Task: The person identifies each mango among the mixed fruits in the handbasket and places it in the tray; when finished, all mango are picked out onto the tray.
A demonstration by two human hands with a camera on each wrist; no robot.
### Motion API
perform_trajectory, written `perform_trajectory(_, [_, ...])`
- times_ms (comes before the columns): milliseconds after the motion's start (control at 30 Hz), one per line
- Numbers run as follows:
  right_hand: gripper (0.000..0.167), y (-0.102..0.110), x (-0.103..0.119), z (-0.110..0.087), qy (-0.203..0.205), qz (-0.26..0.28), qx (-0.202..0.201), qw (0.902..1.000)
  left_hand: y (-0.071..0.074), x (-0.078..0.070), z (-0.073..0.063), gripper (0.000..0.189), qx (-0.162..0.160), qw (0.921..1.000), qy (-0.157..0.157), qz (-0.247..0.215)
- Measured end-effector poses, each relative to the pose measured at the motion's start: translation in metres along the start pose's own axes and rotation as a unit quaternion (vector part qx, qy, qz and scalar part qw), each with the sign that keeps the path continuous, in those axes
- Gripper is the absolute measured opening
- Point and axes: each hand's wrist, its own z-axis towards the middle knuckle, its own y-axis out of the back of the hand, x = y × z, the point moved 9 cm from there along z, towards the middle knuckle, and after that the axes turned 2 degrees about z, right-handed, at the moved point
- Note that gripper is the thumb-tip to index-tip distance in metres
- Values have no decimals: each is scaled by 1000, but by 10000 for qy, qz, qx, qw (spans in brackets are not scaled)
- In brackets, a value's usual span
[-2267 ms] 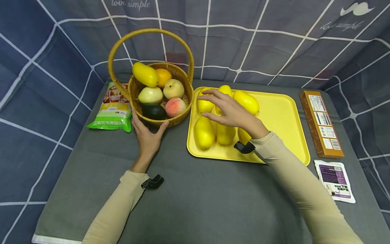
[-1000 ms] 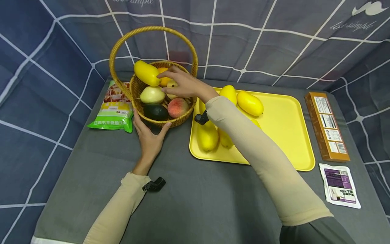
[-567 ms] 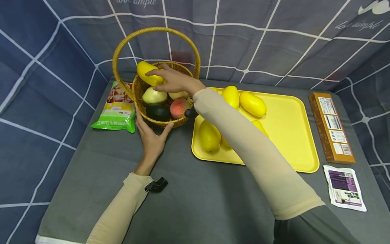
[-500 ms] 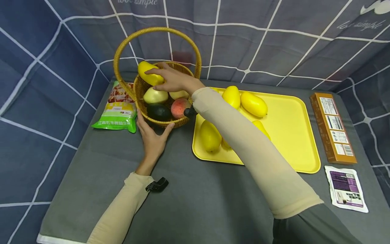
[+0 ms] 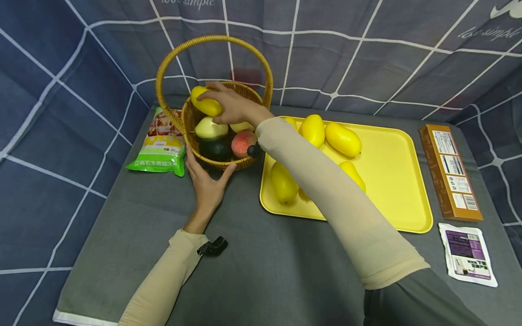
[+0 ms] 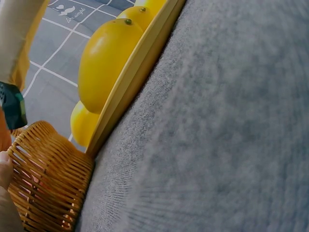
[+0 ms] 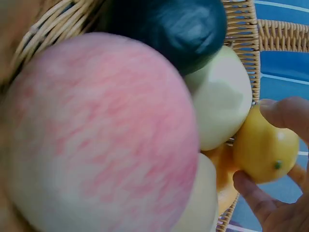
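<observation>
In the head view, a yellow mango [image 5: 205, 101] lies at the back left of a wicker basket [image 5: 240, 163], and my right hand [image 5: 233, 105] grips it, fingers over its far side and thumb on the near side. The right wrist view shows the mango [image 7: 265, 145] between thumb and fingers. Below it in the basket are a pale green fruit [image 5: 211, 128], a dark green fruit [image 5: 215, 149] and a pink peach [image 5: 243, 144]. My left hand [image 5: 209, 188] rests against the basket's near side, thumb and fingers spread along the rim.
Right of the basket, a yellow tray [image 5: 395, 181] holds several mangoes, partly hidden by my right sleeve. A green snack bag [image 5: 161, 149] stands left of the basket. At the far right lie a brown box [image 5: 450, 174] and a white-and-purple pouch [image 5: 468, 253].
My right hand has moved left from above the tray into the basket and taken hold of the mango there, which has shifted slightly. My left hand stays at the basket's rim.
</observation>
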Motion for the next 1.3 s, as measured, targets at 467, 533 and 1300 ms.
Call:
perform_trajectory(467, [59, 14, 7, -52, 842, 279, -816, 9927, -1, 0, 0, 116, -47, 9999, -139, -6])
perform_trajectory(533, [58, 17, 8, -63, 918, 404, -890, 9910, -1, 0, 0, 116, -37, 9999, -130, -2])
perform_trajectory(1300, [51, 21, -18, -203, 935, 840, -1939, 9729, 0, -3, 0, 116, -161, 9994, -264, -176])
